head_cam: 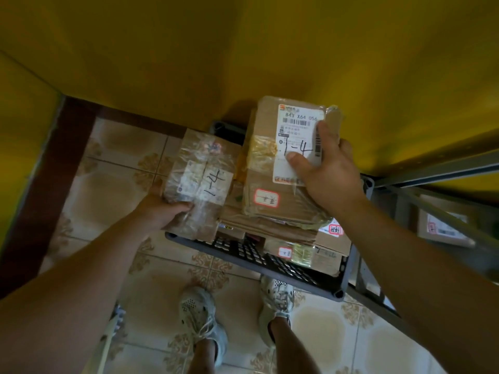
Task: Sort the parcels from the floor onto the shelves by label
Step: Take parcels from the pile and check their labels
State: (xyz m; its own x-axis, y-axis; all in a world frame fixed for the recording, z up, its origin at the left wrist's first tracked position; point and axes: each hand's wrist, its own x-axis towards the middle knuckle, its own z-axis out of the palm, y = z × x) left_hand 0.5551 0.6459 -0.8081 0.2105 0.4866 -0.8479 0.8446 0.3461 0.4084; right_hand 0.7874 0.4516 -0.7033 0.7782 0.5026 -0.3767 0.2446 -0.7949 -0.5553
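Note:
My left hand (pixel 164 211) grips the near end of a taped cardboard parcel (pixel 199 182) whose white label reads "1-4"; it sits at the left edge of a dark grid shelf (pixel 259 255). My right hand (pixel 324 168) holds a second cardboard parcel (pixel 286 157) from the right, thumb pressed on its white label, also marked "1-4". This parcel lies on top of a stack of several flat cardboard parcels (pixel 272 225) on the same shelf.
A yellow wall (pixel 243 49) rises right behind the shelf. A grey metal rack frame (pixel 432 171) stands at the right, with another labelled box (pixel 442 225) lower down inside it. Patterned floor tiles (pixel 113 163) and my two shoes lie below.

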